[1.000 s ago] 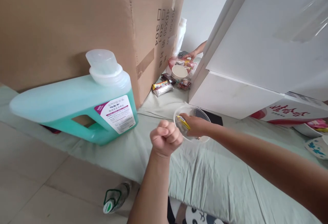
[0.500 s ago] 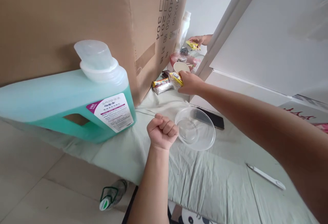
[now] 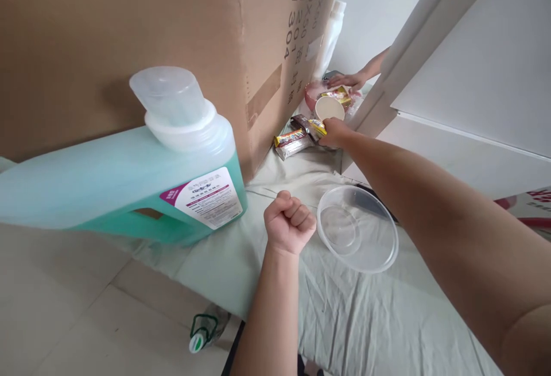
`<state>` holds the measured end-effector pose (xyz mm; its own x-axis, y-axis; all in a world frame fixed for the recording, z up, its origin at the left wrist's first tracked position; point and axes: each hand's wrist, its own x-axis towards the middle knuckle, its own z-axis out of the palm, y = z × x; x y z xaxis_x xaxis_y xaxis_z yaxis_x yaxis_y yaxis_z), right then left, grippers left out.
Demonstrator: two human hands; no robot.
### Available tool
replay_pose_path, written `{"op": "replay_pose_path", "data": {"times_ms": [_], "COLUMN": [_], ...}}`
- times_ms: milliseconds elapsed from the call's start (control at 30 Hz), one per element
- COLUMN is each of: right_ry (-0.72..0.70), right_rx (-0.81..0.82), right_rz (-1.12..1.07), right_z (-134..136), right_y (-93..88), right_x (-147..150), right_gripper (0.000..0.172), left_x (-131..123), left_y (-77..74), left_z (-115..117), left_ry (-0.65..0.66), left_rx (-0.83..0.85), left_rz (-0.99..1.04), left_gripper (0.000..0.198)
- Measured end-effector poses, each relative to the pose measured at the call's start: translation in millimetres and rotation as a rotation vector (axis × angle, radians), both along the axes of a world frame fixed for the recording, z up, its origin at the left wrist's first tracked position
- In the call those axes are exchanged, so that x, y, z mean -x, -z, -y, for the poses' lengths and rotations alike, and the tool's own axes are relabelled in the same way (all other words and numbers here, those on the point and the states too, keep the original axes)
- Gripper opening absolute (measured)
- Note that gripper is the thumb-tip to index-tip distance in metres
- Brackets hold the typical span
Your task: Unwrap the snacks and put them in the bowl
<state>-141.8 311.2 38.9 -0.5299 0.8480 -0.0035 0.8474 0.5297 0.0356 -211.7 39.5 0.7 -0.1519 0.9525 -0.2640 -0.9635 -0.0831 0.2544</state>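
Note:
My left hand [image 3: 289, 222] is a closed fist above the cloth, with nothing showing in it. Just to its right lies a clear plastic lid or shallow bowl [image 3: 344, 228]. Farther off, my right hand [image 3: 334, 134] is closed on a small yellow packet [image 3: 317, 126], low over the other snack packets. Beside that packet lie a brown wrapper [image 3: 300, 120] and a silver-and-red wrapped bar [image 3: 293, 143]. A cream paper cup [image 3: 329, 108] stands right behind my right hand.
A co-worker's hand [image 3: 350, 81] reaches over a pink bowl [image 3: 310, 96] holding a yellow packet [image 3: 340, 96]. A jug of green liquid [image 3: 107, 161] and a tall cardboard box [image 3: 172, 31] stand left. A white panel [image 3: 465, 72] rises right. A dark phone-like slab [image 3: 379, 202] lies behind the lid.
My right hand has lowered the yellow packet to the other packets. The co-worker's hand has let go of its yellow packet, now at the pink bowl. My left fist stays closed; the view has shifted.

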Motion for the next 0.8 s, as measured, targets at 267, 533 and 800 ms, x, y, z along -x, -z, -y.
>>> {"op": "replay_pose_path", "data": {"times_ms": [267,533,800], "right_ry": [-0.075,-0.005,0.043], "right_rx": [0.0,0.043,0.075], "right_rz": [0.019,0.092,0.12], "right_z": [41.2,43.1,18.3], "right_y": [-19.6,-17.8,7.1], "right_x": [-8.2,-25.0,-12.6], "right_gripper": [0.051,0.053,0.057], "left_x": [-30.1,-53.5,-43.7], "left_y": [-5.4,-2.5,11.5], "left_z": [-15.0,-5.1,-20.5], "left_ry": [-0.278,0.016,-0.025], "left_rx": [0.43,0.396,0.445], "left_rz": [-0.467,-0.73,-0.802], "left_gripper": [0.021,0.034,0.012]}}
